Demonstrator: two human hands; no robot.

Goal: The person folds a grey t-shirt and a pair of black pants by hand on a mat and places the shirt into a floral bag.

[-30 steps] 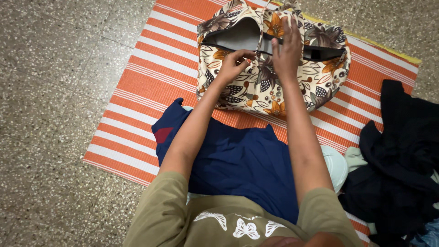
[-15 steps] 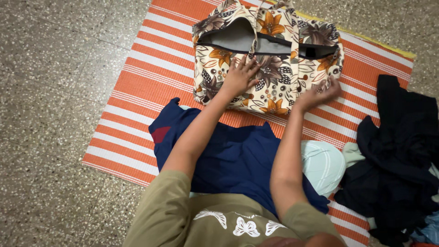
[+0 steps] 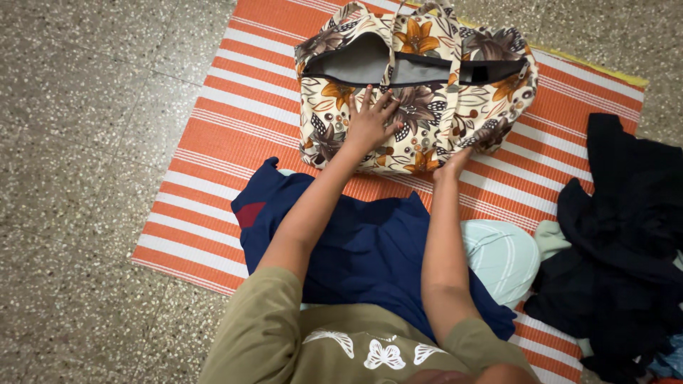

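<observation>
A floral duffel bag is sat at the far end of an orange-and-white striped mat, which is laid on a speckled stone floor. The bag is cream with big brown and orange flowers, plus dotted and leafy bits in black. Its top zip is undone, so a dark slot is seen running along the top, with grey lining showing inside on the left part. A strap in the same print is passed across the opening near the middle.

The left hand is pressed flat on the bag's near side, its fingers spread wide and nothing gripped. The right hand is tucked at the bag's lower near edge, right where it meets the mat; whether its fingers are pinched on fabric or just touching can't be told, since they're mostly hidden under the bag's bulge.

A navy cloth with a red patch is spread across the lap area, just short of the bag. A pale mint item is peeking out beside it on the right, and a heap of black clothes is piled further right, well apart from the bag.
</observation>
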